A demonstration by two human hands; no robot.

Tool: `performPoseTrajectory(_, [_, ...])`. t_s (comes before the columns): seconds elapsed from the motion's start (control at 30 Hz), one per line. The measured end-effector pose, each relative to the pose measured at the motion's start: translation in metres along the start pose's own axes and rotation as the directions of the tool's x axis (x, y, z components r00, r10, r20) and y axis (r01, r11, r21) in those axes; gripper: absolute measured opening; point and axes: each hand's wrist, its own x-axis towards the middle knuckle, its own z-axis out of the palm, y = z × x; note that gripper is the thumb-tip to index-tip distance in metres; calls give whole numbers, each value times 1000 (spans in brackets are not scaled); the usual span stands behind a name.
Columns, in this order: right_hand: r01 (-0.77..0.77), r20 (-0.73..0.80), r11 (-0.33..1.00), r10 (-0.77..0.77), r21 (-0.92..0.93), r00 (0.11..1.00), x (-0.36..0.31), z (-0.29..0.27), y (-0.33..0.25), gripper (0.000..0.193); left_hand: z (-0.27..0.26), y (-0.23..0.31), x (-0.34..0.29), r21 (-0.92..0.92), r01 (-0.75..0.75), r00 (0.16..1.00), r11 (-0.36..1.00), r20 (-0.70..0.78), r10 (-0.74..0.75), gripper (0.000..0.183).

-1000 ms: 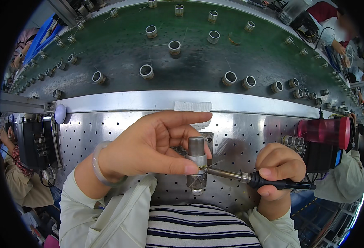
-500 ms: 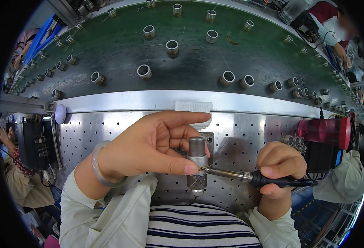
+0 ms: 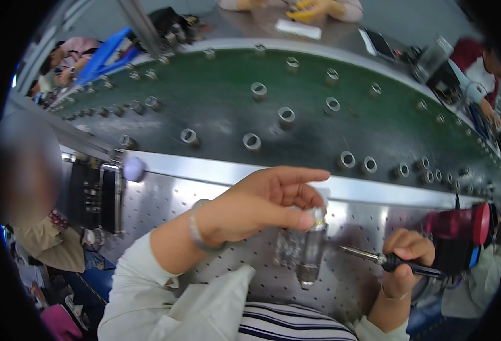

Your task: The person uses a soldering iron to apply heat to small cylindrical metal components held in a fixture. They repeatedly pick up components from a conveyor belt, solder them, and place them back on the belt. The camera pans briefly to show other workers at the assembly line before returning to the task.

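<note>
My left hand (image 3: 262, 204) pinches a small silver metal ring (image 3: 319, 216) between thumb and fingers, its index finger stretched out to the right. The ring is at the top end of an upright metal post (image 3: 312, 256); blur hides whether it still touches the post. A perforated block-like fixture (image 3: 287, 247) appears beside the post, smeared by motion. In my right hand (image 3: 412, 256) is a soldering iron (image 3: 375, 257) with a black handle, gripped by thumb and fingers. Its metal tip points left, apart from the post and ring.
Beyond the perforated metal worktop (image 3: 165, 199) runs a green conveyor belt (image 3: 216, 96) carrying many similar rings with thin wires. A pink-red container (image 3: 460, 224) stands at right, a black device (image 3: 85, 193) at left. Other people sit around the belt; a co-worker's hands (image 3: 313, 8) are opposite.
The view has shifted and tilted. The iron's tip has drawn back to the right from the ring. My left hand has raised the ring up along the post.
</note>
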Motion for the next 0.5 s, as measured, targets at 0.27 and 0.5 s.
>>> performPoseTrajectory(0.27, [-81,-78,997,80,-3,994,0,-1,-2,30,-113,97,-38,975,75,514,208,-217,830,29])
performPoseTrajectory(0.5, [-140,-58,990,141,13,988,0,-4,2,24,-173,113,-48,775,592,472,-219,-113,874,43])
